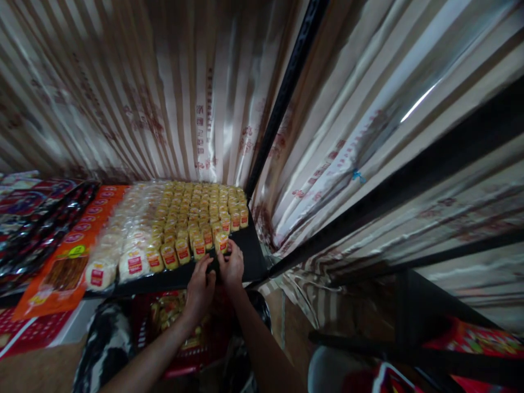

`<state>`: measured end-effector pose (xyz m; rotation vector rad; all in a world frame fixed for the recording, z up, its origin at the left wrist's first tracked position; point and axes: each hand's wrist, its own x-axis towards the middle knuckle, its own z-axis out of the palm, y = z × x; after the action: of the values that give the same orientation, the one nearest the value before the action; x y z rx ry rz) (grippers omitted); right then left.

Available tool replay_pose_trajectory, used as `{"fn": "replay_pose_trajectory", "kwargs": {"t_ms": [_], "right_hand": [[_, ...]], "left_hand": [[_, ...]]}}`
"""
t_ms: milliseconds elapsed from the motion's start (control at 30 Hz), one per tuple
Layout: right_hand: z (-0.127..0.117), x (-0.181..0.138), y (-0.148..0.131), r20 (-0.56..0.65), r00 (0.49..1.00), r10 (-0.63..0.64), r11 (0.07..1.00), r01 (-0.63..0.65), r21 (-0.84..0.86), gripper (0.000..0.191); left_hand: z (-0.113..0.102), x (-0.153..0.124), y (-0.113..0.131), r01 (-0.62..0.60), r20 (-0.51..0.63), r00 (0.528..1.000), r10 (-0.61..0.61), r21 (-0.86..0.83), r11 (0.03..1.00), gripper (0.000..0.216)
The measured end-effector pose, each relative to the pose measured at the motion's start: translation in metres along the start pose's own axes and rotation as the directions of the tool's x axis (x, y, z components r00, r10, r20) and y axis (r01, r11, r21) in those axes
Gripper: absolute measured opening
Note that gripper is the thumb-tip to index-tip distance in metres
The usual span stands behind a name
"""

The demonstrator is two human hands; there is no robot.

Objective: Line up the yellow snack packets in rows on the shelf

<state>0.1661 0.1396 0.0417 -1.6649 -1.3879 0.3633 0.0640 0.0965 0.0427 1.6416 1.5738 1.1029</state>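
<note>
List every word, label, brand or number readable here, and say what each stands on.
No text can be read as words.
Striped hanging sheets: red printed characters in columns, too blurred.
Yellow packets, the front one at the right hand: red labels, print too small.
White round packets: red labels, blurred.
Orange packs: red ovals, green badge, illegible.

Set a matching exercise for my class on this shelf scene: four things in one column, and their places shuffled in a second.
1 right hand
2 white packs
3 orange packet
4 basket

a red, under the shelf
b left of the white packs
c touching the front row of yellow packets
d between the orange packet and the yellow packets

Pairs: 1-c, 2-d, 3-b, 4-a
</note>
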Motion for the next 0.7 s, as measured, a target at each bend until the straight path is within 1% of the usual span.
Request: {"fn": "replay_pose_trajectory", "kwargs": {"t_ms": [133, 300, 533, 700], "right_hand": [[0.006, 0.004, 0.002, -0.004, 1.000, 0.001, 1.000, -0.001, -0.006, 0.037], [0.012, 0.005, 0.004, -0.001, 1.000, 0.013, 1.000, -0.013, 0.027, 0.036], [0.012, 0.006, 0.004, 0.029, 0.995, 0.094, 0.989, -0.097, 0.114, 0.042], [0.014, 0.010, 0.006, 0.028, 0.997, 0.068, 0.989, -0.071, 0.126, 0.035]], "left_hand": [[0.000, 0.003, 0.000, 0.020, 0.033, 0.999, -0.019, -0.019, 1.000, 0.034], [0.000, 0.005, 0.004, 0.032, 0.050, 0.998, -0.031, -0.021, 0.999, 0.034], [-0.002, 0.008, 0.010, 0.043, 0.079, 0.996, -0.039, -0.038, 0.998, 0.035], [0.001, 0.011, 0.013, 0.029, 0.083, 0.996, -0.020, -0.107, 0.994, 0.038]]}}
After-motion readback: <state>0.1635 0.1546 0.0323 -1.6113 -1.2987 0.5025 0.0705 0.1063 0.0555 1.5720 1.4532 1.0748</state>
